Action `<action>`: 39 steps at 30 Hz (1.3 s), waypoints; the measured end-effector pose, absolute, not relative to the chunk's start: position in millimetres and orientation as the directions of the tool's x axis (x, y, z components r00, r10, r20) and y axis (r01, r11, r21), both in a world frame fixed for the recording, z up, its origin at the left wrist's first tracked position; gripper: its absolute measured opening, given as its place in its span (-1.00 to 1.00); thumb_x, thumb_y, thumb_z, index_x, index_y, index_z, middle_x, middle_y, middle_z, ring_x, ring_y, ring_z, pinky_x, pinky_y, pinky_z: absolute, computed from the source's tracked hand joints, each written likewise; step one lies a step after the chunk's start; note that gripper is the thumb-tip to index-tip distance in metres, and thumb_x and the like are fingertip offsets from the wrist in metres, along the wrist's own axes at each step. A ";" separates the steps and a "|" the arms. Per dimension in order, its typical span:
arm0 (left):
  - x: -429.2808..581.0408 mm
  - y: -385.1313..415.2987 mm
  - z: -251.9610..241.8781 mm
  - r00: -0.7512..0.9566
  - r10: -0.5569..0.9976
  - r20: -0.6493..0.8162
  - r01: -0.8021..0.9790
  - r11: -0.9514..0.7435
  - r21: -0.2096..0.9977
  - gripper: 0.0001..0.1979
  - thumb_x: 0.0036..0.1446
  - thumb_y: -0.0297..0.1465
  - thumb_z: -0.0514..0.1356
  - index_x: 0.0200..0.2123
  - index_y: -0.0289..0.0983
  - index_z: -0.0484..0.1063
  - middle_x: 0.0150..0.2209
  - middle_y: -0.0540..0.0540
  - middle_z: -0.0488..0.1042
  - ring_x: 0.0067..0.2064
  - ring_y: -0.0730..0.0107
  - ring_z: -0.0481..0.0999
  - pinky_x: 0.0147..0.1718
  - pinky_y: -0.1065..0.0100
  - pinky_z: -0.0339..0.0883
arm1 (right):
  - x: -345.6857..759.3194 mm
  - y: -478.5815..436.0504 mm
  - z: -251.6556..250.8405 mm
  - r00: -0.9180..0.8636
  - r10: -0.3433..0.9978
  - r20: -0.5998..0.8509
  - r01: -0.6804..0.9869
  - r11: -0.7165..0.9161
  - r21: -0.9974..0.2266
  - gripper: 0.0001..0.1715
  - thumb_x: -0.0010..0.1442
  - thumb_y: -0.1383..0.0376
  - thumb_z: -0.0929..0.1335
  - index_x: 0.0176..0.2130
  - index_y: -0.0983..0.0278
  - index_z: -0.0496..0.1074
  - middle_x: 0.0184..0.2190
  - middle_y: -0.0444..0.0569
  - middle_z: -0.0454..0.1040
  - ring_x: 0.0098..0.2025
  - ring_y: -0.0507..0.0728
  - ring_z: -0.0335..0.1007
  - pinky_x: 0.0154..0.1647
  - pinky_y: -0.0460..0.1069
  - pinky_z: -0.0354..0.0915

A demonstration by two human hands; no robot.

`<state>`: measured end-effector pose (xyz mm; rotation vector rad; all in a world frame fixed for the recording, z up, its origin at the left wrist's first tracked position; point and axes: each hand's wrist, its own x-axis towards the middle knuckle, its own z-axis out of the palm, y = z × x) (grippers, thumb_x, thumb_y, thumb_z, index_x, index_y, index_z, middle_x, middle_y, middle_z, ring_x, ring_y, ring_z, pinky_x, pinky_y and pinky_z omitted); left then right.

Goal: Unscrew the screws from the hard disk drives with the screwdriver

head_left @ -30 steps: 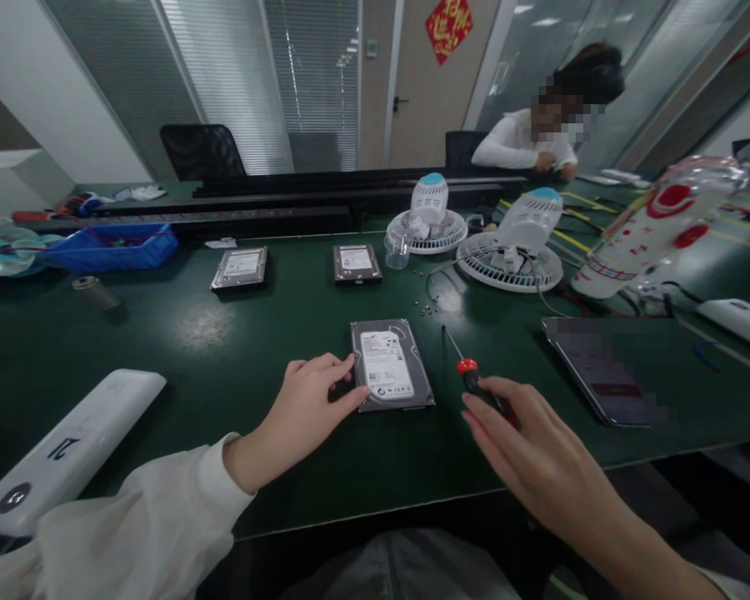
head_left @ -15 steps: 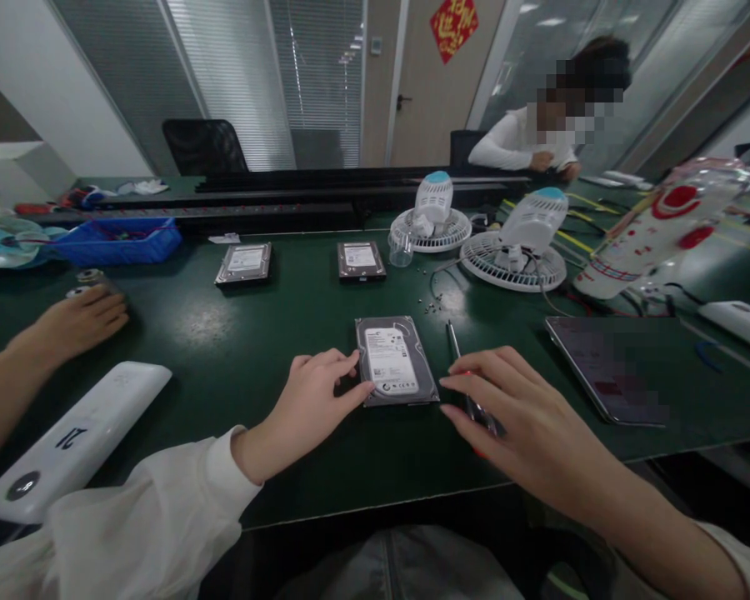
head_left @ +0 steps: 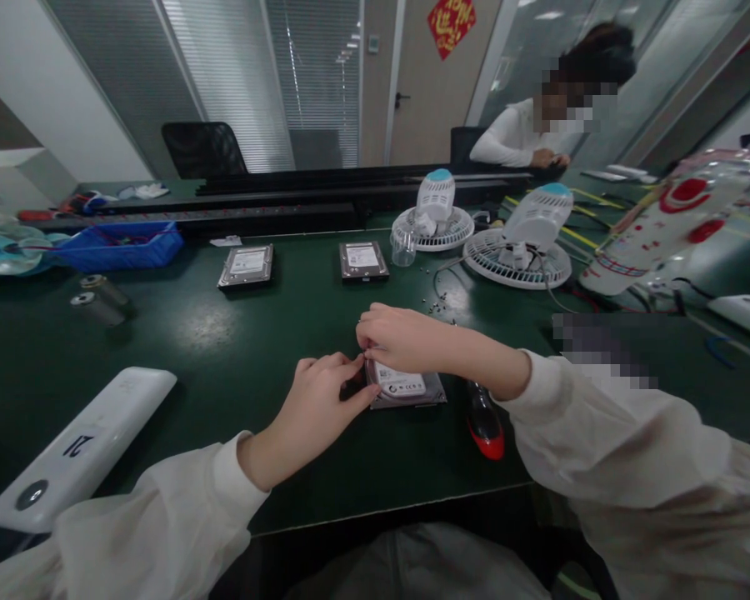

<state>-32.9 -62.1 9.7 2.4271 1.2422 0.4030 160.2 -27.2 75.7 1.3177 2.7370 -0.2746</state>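
A hard drive (head_left: 412,384) with a white label lies flat on the green table in front of me. My left hand (head_left: 317,407) holds its left edge between thumb and fingers. Across the drive's top reaches my right hand (head_left: 403,340), its fingers pinched together at the upper left corner and hiding much of the label. Whatever is between those fingertips is hidden. A screwdriver (head_left: 486,423) with a black and red handle rests to the right of the drive, partly under my right forearm.
Two more hard drives, one at left (head_left: 247,265) and one at centre (head_left: 363,260), lie farther back. Small screws (head_left: 436,307) are scattered near a clear cup (head_left: 403,248) and two white fans. Two metal cans (head_left: 97,308), a blue bin (head_left: 122,247) and a white device (head_left: 84,446) occupy the left.
My right hand has left the screwdriver and crossed left onto the drive's upper corner, fingers now closed. Another person's hand has withdrawn from the cans at left. My left hand stays put.
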 end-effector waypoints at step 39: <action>-32.8 -61.4 7.1 0.567 0.820 0.081 0.698 -0.529 0.482 -0.76 0.43 -0.32 0.33 0.08 -0.23 0.67 -0.11 -0.12 0.67 -0.04 0.05 0.66 0.03 -0.02 0.43 | 158.1 -21.1 66.0 -0.746 0.630 -0.214 0.626 0.774 0.097 -0.81 0.43 0.52 0.30 -0.09 0.46 0.53 -0.14 0.14 0.53 -0.17 0.18 0.23 -0.14 0.04 0.14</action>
